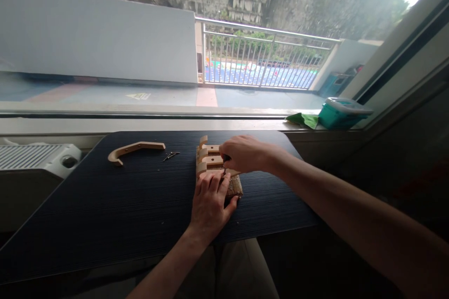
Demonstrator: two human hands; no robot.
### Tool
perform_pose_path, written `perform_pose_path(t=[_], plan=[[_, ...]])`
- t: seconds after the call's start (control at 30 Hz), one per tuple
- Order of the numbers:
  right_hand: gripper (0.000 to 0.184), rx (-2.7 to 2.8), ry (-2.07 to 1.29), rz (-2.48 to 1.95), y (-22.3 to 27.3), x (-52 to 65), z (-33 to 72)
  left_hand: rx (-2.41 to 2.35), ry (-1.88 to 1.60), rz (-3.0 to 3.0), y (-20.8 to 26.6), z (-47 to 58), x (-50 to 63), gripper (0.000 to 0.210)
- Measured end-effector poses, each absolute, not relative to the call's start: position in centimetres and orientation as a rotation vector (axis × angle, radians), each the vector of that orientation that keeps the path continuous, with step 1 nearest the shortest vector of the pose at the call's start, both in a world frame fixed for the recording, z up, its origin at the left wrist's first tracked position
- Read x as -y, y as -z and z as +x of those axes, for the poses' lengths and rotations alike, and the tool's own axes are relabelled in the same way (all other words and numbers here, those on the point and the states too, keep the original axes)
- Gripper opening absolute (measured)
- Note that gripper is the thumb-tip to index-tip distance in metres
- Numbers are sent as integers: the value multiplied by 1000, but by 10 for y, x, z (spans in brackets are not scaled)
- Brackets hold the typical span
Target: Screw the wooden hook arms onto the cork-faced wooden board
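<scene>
Wooden hooks (216, 160): three set on bark-edged board (235, 187), loose hook (140, 145) left, beside screws (171, 155).
Right hand (245, 153) fingers grasping screwdriver (227, 158); left hand (211, 201) fingers holding nearest hook (201, 168) down.

Left forearm (175, 261), lower centre of the frame: bare from the wrist down to the bottom edge. Left grip (209, 203), centre: one bare hand, slim fingers, thumb showing. Right forearm (336, 201), right half to lower right: bare, broadening toward the frame edge. Right grip (242, 153), just right of centre: one bare hand, fingers partly hidden. Trousers (242, 268), bottom centre: muted grey-beige, plain, shadowed, cropped by the frame.
</scene>
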State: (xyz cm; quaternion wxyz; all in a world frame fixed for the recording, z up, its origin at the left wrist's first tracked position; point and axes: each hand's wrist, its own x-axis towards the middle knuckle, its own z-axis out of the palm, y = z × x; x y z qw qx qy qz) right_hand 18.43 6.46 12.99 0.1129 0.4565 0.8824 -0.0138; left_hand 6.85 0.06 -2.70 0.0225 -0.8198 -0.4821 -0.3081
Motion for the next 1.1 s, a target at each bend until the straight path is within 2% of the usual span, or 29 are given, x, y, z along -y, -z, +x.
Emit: perform_pose_path(t=[0.17,0.33,0.43,0.53,0.67,0.77,0.87,1.1], plan=[[30,-2502,191,1742,-116,-85,178,1501,912,-2526,24,69,3,48],[28,-2541,391,2051,-115,-79,205,1447,894,-2544,21,68,5,50],[33,-2671,810,2328,-107,-57,232,1363,956,-2531,22,63,11,51],[37,-2778,1349,2419,-83,-32,250,1305,1047,-2508,22,47,22,43],[43,-2618,1956,2652,-40,-10,257,1557,1209,-2337,20,7,22,23],[45,-2368,2260,2921,-16,-5,255,1858,1257,-2193,19,-30,0,22],[44,-2248,2436,3023,-2,-7,253,2231,1112,-2035,19,-59,-33,26],[45,-1984,2603,3150,19,-9,256,2385,802,-2006,6,-69,-103,23]])
